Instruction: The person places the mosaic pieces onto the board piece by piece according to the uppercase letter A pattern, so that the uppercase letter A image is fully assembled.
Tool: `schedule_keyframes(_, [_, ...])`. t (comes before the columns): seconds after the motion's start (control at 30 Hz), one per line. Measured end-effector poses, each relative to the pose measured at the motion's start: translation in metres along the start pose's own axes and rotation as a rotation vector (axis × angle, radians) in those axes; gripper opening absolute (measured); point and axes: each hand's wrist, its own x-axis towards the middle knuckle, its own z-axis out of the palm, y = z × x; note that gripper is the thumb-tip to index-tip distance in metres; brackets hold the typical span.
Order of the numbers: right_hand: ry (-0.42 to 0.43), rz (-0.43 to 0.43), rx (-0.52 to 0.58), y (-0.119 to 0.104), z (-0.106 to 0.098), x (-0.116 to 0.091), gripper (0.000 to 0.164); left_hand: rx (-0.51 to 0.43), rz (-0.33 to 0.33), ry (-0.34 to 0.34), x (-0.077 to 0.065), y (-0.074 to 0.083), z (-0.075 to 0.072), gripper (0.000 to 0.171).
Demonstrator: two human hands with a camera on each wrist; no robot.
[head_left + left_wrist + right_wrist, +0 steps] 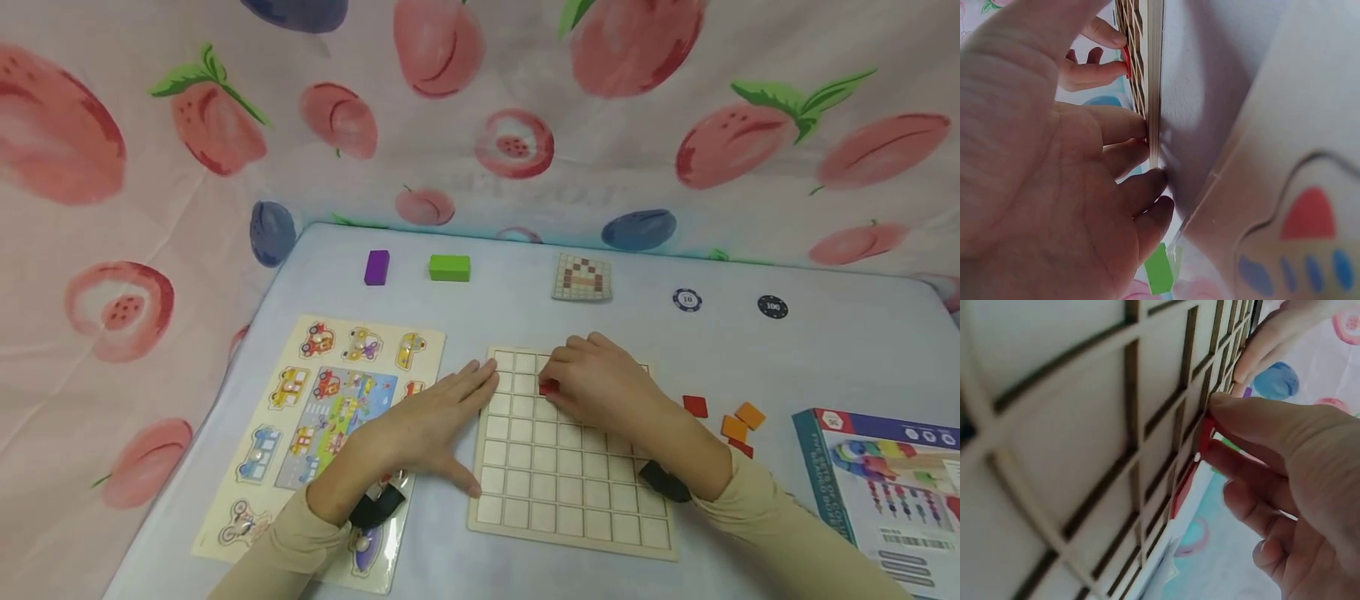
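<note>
A wooden grid board (570, 518) of pale square cells lies on the table in front of me. My left hand (423, 425) rests along its left edge, with straight fingertips at the far corner and the thumb near the front one. Over the far part of the board, my right hand (603, 385) pinches a small red square tile (549, 388) between thumb and index finger. The right wrist view has this tile (1206, 434) upright against the cells, with another red piece (1184, 492) on the board beyond it. In the head view the right hand covers that second piece.
Loose red (695, 406) and orange tiles (734, 428) lie right of the board, near a printed box (885, 508). A vehicle peg puzzle (213, 537) is at left. Behind stand a purple block (377, 267), a green block (450, 268), a pattern card (582, 277) and two chips (687, 300).
</note>
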Motion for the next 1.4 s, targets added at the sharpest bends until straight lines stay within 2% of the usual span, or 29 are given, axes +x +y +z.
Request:
schedule_keyframes(0.27, [-0.001,0.061,0.079,-0.001,0.002,-0.002,0.018,0.006,0.011,0.001,0.000,-0.001,-0.002,0.139])
schedule_keyframes(0.47, [0.006,0.062,0.121,0.000,0.002,-0.007,0.015,0.001,-0.011,0.000,-0.002,-0.002,0.000,0.141])
schedule_keyframes(0.57, [0.023,0.087,0.166,0.006,-0.003,-0.021,0.013,-0.005,-0.015,-0.004,-0.003,-0.002,0.001,0.141])
schedule_keyframes(0.73, [0.015,0.216,0.188,0.028,-0.016,-0.061,0.019,-0.010,0.000,0.003,-0.003,-0.002,0.001,0.141])
schedule_keyframes(0.9, [-0.075,0.331,0.143,0.056,-0.024,-0.103,0.025,0.006,-0.001,-0.004,-0.002,-0.003,0.001,0.141])
schedule_keyframes(1.03, [-0.143,0.400,0.113,0.073,-0.025,-0.127,0.028,0.008,0.008,-0.006,-0.001,-0.003,0.001,0.140])
schedule_keyframes(1.17, [-0.183,0.447,0.107,0.081,-0.027,-0.139,0.033,-0.003,0.015,-0.005,0.000,-0.002,0.000,0.138])
schedule_keyframes(1.4, [-0.195,0.490,0.087,0.083,-0.028,-0.143,0.039,-0.007,0.028,-0.005,0.002,-0.001,0.000,0.137])
